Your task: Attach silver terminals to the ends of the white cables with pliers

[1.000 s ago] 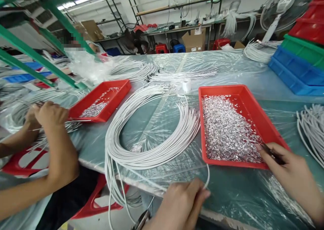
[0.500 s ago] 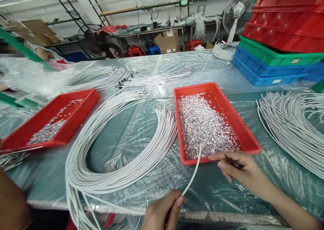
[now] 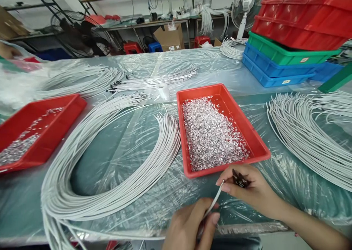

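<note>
Near the table's front edge my left hand (image 3: 189, 224) is closed around a white cable (image 3: 216, 199), a short length of which sticks out past the fingertips. My right hand (image 3: 251, 187) cups several small dark brown pieces (image 3: 239, 179) against its curled fingers. Its thumb and forefinger meet at the cable's tip; whether a piece sits between them is too small to tell. Just beyond lies a red tray (image 3: 260, 155), holding many tiny shiny metal pieces (image 3: 211, 136). To the left, a big coil of white cables (image 3: 110, 196) rests on the plastic-covered table (image 3: 154, 202).
A second red tray (image 3: 55, 141) with metal bits stands at left. Another cable bundle (image 3: 305, 143) lies at right. Stacked blue crates (image 3: 275, 72), a green crate (image 3: 291, 53) and red crates (image 3: 299, 26) rise at back right. A white roll (image 3: 163, 91) stands mid-table.
My right hand has moved left and down to the cable's end. My left hand has shifted right, and less cable sticks out of it. The view has turned a little to the right.
</note>
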Demonstrator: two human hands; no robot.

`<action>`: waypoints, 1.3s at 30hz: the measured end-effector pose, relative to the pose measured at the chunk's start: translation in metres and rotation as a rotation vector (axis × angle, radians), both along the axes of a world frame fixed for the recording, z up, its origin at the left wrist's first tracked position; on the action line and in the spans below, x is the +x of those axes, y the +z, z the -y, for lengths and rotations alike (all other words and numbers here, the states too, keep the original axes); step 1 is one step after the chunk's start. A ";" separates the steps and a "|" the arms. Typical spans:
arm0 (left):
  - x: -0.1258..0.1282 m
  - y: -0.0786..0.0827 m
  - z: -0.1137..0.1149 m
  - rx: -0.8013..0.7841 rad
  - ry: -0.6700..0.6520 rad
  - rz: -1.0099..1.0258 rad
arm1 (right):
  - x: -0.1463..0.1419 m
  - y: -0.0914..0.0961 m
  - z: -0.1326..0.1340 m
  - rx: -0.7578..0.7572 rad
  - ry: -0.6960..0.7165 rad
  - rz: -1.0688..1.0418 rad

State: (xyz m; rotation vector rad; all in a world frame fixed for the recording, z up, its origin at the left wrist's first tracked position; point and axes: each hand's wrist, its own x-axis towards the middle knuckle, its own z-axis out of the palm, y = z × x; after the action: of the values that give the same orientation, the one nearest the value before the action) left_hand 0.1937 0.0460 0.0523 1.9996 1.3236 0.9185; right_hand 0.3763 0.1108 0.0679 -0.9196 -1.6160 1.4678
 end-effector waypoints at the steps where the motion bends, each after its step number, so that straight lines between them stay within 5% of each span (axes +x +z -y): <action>1: 0.005 0.002 -0.004 -0.013 -0.008 0.022 | 0.001 0.001 0.000 0.009 0.005 0.007; 12: 0.029 -0.010 -0.012 -0.018 0.179 0.201 | 0.004 0.000 -0.001 0.001 0.030 -0.025; 21: 0.027 -0.009 -0.018 -0.218 0.233 0.279 | 0.012 -0.001 -0.002 -0.027 0.049 0.001; 29: 0.024 -0.009 -0.022 -0.184 0.222 0.361 | 0.010 -0.002 -0.002 0.023 0.070 0.267; 39: 0.021 -0.012 -0.019 -0.145 0.186 0.321 | 0.010 -0.001 -0.002 0.073 0.115 0.301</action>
State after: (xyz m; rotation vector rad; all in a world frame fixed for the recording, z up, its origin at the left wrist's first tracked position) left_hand 0.2150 0.0647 0.0399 1.5624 1.3629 1.1393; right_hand 0.3860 0.1127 0.0668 -1.0599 -1.9567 1.3858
